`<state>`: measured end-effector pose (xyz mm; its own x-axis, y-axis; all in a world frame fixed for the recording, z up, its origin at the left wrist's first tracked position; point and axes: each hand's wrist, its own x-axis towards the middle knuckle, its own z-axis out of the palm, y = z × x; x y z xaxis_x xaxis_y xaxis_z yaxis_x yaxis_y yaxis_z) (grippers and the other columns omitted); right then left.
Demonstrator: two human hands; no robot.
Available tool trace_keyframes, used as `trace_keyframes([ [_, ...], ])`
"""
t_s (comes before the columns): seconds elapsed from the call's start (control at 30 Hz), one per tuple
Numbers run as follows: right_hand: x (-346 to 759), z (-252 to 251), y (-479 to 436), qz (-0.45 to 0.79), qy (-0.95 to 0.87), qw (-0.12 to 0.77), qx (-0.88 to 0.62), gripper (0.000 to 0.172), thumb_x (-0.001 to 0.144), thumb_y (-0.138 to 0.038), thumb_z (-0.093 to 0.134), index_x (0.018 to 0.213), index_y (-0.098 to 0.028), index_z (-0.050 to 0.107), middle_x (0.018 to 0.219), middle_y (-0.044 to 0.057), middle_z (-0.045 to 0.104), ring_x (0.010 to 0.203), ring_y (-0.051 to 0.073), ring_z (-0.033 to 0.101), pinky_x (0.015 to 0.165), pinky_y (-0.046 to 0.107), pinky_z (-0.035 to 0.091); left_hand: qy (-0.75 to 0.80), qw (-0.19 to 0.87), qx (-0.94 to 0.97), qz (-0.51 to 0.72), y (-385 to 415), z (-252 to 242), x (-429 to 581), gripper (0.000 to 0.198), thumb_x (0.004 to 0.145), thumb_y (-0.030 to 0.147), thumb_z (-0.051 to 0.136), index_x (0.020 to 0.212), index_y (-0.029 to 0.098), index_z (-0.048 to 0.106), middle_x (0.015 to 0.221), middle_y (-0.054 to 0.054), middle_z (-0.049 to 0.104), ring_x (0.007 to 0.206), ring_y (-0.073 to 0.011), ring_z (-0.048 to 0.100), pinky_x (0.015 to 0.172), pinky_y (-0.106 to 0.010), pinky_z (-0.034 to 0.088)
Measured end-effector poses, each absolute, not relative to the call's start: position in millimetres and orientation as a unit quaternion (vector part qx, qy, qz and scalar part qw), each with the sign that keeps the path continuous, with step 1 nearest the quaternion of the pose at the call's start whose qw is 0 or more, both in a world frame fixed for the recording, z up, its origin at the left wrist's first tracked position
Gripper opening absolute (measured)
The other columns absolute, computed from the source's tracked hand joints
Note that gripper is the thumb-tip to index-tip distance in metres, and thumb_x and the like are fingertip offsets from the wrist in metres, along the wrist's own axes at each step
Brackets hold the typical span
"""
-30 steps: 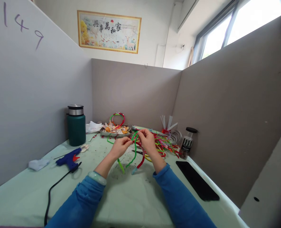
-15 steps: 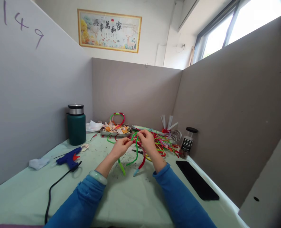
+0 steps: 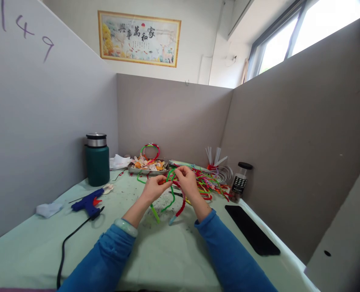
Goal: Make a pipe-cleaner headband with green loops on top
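Observation:
In the middle of the view, my left hand [image 3: 156,189] is closed in a pinch on a band of fuzzy pipe cleaners. A red length with a pale blue tip [image 3: 181,208] curves down from it on the right, and a lime-green end [image 3: 155,213] hangs on the left. Close beside it, my right hand [image 3: 186,180] pinches a green pipe cleaner [image 3: 171,198], which loops between the hands and dangles below them. My fingers partly hide where these strands meet. Behind my right hand lies a heap of colourful pipe cleaners [image 3: 212,181].
A metal tray [image 3: 149,172] of flower-like pieces holds a red-green ring [image 3: 158,151]. At left are a green bottle [image 3: 97,164] and a blue glue gun [image 3: 89,203] with its cord. At right stand a black-lidded jar [image 3: 239,184] and a black flat object [image 3: 253,230]. Partitions enclose the table.
The green loop between my hands has shifted and looks more bunched. My left hand has edged slightly right, nearer my right hand. Both hands keep their pinch.

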<state>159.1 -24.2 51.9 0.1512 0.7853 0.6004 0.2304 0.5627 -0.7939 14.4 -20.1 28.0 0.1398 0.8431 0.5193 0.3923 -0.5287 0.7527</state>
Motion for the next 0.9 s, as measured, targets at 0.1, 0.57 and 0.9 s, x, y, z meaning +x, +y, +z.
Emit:
trace_keyframes([
  [0.1,160.0,53.5,-26.0,0.241,-0.609,0.636,-0.407,0.018,0.074,-0.036,0.054,0.071,-0.018,0.055,0.06,-0.002,0.053,0.057,0.012,0.047,0.055,0.023,0.037,0.423,0.249,0.721,0.489,-22.3,30.2,13.9,0.036,0.067,0.049,0.059,0.069,0.013,0.063,0.055,0.003,0.047,0.052,-0.0083,0.036,0.049,-0.02,0.026],
  [0.57,184.4,52.1,-25.4,0.486,-0.63,0.461,-0.392,0.029,0.066,-0.042,0.066,0.07,-0.014,0.059,0.061,0.0,0.059,0.047,0.007,0.045,0.045,0.02,0.032,0.416,0.445,0.629,0.483,-34.4,45.6,3.7,0.041,0.06,0.054,0.066,0.068,0.014,0.058,0.048,0.009,0.024,0.042,-0.0032,0.015,0.041,-0.023,0.009],
  [0.9,181.6,41.2,-32.0,0.598,-0.676,0.309,-0.302,0.03,0.066,-0.041,0.069,0.078,-0.014,0.062,0.054,-0.001,0.059,0.04,0.007,0.044,0.044,0.021,0.035,0.351,0.503,0.608,0.505,-33.3,47.3,-1.5,0.041,0.06,0.051,0.07,0.064,0.015,0.051,0.046,0.011,0.022,0.038,-0.0014,0.014,0.038,-0.022,0.007],
])
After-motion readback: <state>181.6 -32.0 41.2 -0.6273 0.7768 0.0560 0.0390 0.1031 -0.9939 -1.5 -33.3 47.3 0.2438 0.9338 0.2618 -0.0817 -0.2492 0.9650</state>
